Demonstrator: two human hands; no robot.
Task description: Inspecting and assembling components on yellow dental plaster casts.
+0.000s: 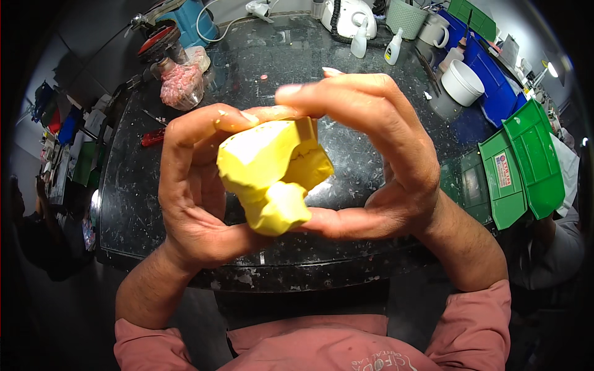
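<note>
Both of my hands hold a lumpy yellow piece (250,164) above the black worktop. It looks like putty or a moulded cast, but its exact material cannot be told. One side has a hollow with a dark crease, and a rounded knob juts out at the bottom. My left hand (195,179) grips it from the left, fingers over the top and thumb beneath. From the right, my right hand (396,154) curls around with its fingertips at the top edge and its thumb against the lower knob. Those right fingertips are slightly blurred.
Behind my left hand lies a pink crumbly mass (180,85) beside a red-topped tool (158,42). A red-handled tool (152,137) rests nearer. Squeeze bottles (393,47), a white tub (462,83) and a mug (434,31) stand far right. Green bins (537,159) sit right.
</note>
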